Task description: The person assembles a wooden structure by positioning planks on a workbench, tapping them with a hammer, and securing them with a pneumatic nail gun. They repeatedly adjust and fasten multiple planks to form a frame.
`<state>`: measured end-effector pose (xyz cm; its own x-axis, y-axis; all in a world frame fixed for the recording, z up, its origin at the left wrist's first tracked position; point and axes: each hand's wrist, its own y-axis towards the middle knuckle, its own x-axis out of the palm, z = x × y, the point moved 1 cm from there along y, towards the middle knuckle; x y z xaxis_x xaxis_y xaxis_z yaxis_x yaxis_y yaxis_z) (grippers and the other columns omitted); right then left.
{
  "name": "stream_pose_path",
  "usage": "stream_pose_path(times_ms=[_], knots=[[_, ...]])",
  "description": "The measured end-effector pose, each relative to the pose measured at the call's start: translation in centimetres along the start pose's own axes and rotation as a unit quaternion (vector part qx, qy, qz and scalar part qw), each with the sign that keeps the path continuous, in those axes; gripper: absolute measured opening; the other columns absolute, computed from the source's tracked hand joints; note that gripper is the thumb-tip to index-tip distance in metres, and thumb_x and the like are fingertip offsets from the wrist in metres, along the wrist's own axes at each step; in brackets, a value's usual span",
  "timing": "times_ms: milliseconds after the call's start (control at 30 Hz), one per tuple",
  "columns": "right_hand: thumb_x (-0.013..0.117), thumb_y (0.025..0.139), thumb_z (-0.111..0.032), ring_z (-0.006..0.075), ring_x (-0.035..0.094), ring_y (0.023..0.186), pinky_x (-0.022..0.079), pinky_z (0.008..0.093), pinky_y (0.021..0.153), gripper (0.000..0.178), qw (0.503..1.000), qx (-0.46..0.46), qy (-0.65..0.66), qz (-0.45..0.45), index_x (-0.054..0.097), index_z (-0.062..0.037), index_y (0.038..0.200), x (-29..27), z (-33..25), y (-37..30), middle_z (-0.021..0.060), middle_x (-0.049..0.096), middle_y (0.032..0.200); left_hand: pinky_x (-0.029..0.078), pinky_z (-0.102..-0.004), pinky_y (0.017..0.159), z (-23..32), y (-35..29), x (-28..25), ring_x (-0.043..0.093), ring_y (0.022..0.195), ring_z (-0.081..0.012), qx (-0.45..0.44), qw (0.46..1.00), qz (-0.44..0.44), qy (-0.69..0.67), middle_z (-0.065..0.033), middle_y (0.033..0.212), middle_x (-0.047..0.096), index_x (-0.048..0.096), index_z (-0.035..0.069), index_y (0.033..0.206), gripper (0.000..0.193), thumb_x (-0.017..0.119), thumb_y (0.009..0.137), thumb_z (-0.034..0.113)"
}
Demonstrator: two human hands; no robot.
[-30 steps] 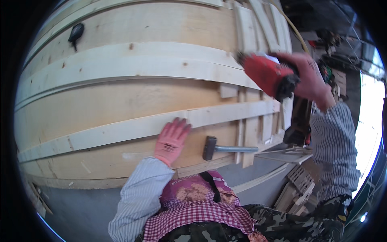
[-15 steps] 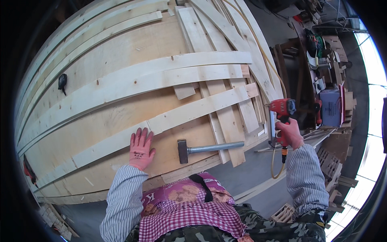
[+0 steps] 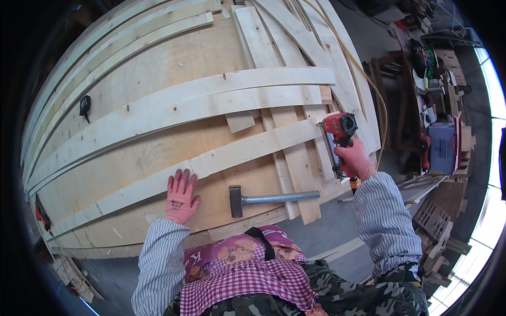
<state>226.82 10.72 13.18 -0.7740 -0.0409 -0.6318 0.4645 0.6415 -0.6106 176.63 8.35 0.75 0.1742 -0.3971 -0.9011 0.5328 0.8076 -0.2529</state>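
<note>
The handle of a red nail gun (image 3: 340, 125) is wrapped by the pink-gloved right grip (image 3: 356, 159), fingers curled around it, and the tool's nose is held at the right end of the near long board (image 3: 253, 152); whether wood is touched by the nose cannot be told. The left grip (image 3: 181, 201) is laid palm down with nothing grasped, its slightly parted fingertips set on that same board left of its middle. The board is stretched slantwise over the plywood-topped bench (image 3: 158, 152), and its right end is carried across short slats (image 3: 300, 168). Between the two hands, just inside the bench's near edge, a hammer (image 3: 276, 198) is laid flat, its head on the plywood and its handle end over the slats, one of which is projected past that edge. Beyond the near board, a strip of plywood is left showing before a second long board (image 3: 226, 102) is met, with a third long board (image 3: 221, 81) set right beside it; a short block (image 3: 240, 121) is partly covered by the second. Farther left, a small black object (image 3: 85, 108) is placed on the plywood. The far right of the bench is crowded with loose slats (image 3: 269, 45), and along its right edge a yellow hose (image 3: 383, 105) is hung, with a blue-grey box (image 3: 441, 150) seen well apart beyond.
</note>
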Motion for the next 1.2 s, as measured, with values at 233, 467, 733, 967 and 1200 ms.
stream_pose_path(times_ms=[233, 467, 733, 967, 1200], knots=[[0.069, 0.076, -0.021, 0.0181, 0.064, 0.064, 0.050, 0.0324, 0.060, 0.030, 1.000, -0.014, -0.027, 0.006, 0.065, -0.0017, 0.099, 0.5, 1.9, 0.8, 0.0083, 0.067, 0.075, 0.015, -0.0520, 0.118, 0.1, 0.1, -0.2, 0.020, 0.144, -0.0334, -0.008, 1.000, -0.008, -0.009, -0.0127, 0.152, 0.029, 0.035, 0.014, 0.145, 0.076, 0.068, 0.077, 0.026], [0.071, 0.074, -0.023, 0.0166, 0.063, 0.067, 0.051, 0.0317, 0.066, 0.038, 0.997, -0.045, -0.044, 0.036, 0.063, -0.0012, 0.104, 1.1, -0.2, -1.7, 0.0069, 0.068, 0.078, 0.016, -0.0513, 0.118, -0.3, -0.2, -0.4, 0.021, 0.143, -0.0331, 0.022, 1.000, 0.008, 0.000, -0.0128, 0.151, 0.030, 0.036, 0.011, 0.144, 0.073, 0.066, 0.079, 0.028], [0.073, 0.074, -0.023, 0.0205, 0.068, 0.071, 0.053, 0.0336, 0.068, 0.031, 0.975, -0.108, -0.163, -0.101, 0.065, -0.0027, 0.096, 8.0, -6.4, -8.1, 0.0108, 0.068, 0.078, 0.024, -0.0521, 0.114, -0.1, 0.5, -0.2, 0.034, 0.136, -0.0359, -0.008, 0.972, 0.203, -0.114, -0.0158, 0.146, 0.038, 0.044, 0.006, 0.137, 0.074, 0.074, 0.076, 0.036], [0.070, 0.073, -0.024, 0.0325, 0.068, 0.088, 0.052, 0.0372, 0.077, 0.038, 0.946, -0.180, -0.218, -0.163, 0.067, -0.0128, 0.109, 15.8, -10.6, -11.1, 0.0160, 0.070, 0.090, 0.017, -0.0519, 0.116, -0.9, 3.9, -1.3, 0.030, 0.138, -0.0313, -0.066, 0.984, 0.136, -0.095, -0.0117, 0.145, 0.040, 0.046, 0.015, 0.138, 0.085, 0.074, 0.069, 0.055], [0.074, 0.072, -0.027, 0.0214, 0.066, 0.071, 0.051, 0.0350, 0.070, 0.033, 0.979, -0.103, -0.104, -0.144, 0.067, -0.0010, 0.091, 21.7, -9.8, -12.3, 0.0111, 0.067, 0.074, 0.020, -0.0530, 0.114, -1.1, 5.1, -0.7, 0.042, 0.129, -0.0260, -0.070, 0.984, 0.133, -0.100, -0.0038, 0.135, 0.049, 0.053, 0.017, 0.130, 0.082, 0.079, 0.061, 0.055]])
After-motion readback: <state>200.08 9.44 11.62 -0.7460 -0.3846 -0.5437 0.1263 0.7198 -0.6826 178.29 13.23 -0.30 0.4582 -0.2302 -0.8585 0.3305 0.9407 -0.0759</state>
